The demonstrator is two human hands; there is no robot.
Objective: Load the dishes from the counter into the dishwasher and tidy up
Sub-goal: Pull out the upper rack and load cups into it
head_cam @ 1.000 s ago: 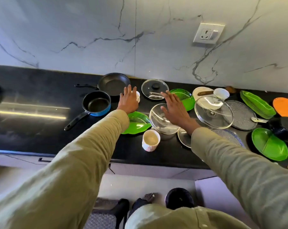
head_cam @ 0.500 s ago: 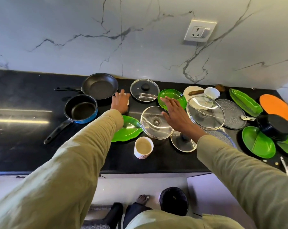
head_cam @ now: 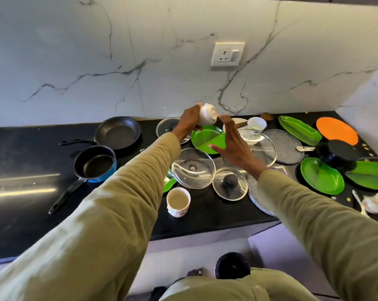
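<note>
Though sleeve-hidden, green plate [head_cam: 169, 184] by lid [head_cam: 193, 168]

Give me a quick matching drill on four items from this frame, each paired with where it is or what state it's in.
Things:
1. small white bowl
2. patterned mug
3. blue saucepan
4. orange plate

Places/states:
A. far right, against the back wall
B. held in the left hand, tipped, off the counter
C. near the front edge, upright
D. left of the glass lids, in front of the black frying pan

Pairs: 1-B, 2-C, 3-D, 4-A
</note>
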